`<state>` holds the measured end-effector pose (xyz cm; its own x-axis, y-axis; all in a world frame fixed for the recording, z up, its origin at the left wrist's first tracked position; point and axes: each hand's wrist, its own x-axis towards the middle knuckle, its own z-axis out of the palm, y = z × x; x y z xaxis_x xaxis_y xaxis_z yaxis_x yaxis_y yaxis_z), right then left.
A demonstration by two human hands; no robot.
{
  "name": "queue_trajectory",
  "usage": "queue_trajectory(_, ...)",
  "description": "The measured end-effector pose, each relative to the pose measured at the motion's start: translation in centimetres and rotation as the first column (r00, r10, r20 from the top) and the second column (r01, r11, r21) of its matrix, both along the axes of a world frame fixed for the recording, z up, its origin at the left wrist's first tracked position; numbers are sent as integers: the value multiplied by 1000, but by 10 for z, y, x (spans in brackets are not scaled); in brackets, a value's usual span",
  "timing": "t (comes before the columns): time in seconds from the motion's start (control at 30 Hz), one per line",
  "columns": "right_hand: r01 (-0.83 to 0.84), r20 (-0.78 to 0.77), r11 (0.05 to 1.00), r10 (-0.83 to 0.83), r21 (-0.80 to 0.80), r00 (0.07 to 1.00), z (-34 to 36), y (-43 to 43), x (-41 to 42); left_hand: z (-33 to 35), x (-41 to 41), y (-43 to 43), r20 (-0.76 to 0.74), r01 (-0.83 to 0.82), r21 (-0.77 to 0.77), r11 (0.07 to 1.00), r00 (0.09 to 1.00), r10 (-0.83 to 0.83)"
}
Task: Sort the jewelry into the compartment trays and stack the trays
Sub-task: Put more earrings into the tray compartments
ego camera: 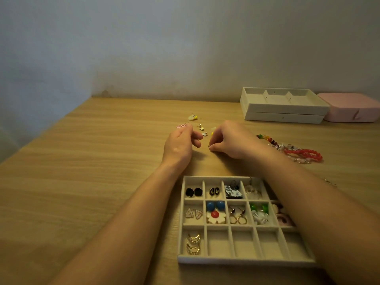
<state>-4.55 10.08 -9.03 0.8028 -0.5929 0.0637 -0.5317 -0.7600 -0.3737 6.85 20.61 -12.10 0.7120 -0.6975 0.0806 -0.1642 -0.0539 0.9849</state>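
2 tiny pieces are at risk. The small metal piece (209,148), pinched between thumb and forefinger of the right hand (229,140), is so slight that a loosened pinch would likely drop it onto the counter (102,171), where it could bounce or vanish against the wood grain. The pink earring (181,125) sits at the curled fingertips of the left hand (181,141), which seems to pinch it by 1 end, and it could slip the same way. On the way back, a forearm might brush the compartment tray (226,260), which lies nearer the body between and under the forearms, and jostle the sorted pairs. Just beyond the fingertips, between both hands, lie 3 or 4 loose earrings (201,127). Beaded bracelets (298,152) sit outside the right hand. Well beyond it, 2 stacked trays (283,116) stand beside a pink box (349,112).
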Motion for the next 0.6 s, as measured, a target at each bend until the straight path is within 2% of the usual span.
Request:
queue_trajectory(0.13,-15,-25,998,13,-64,1000,1,4,0,0,1,-1,-10,-10,1,1000,1000,10)
queue_trajectory(0.23,-16,-34,999,14,-49,999,1,5,0,-1,3,0,-6,-17,8,1000,1000,17)
queue_trajectory(0.33,16,36,994,-20,105,999,5,3,-2,-1,3,1,-4,-19,7,1000,1000,19)
queue_trajectory(0.43,24,195,954,-85,298,977,20,3,-12,3,2,4,9,3,-19,1000,1000,-3)
queue_trajectory(0.5,5,272,909,-130,417,954,32,4,-21,9,-1,9,27,61,-57,996,998,-60)
queue_trajectory(0.6,-36,300,885,-119,465,946,43,7,-31,20,-10,15,38,213,-131,968,977,-210)
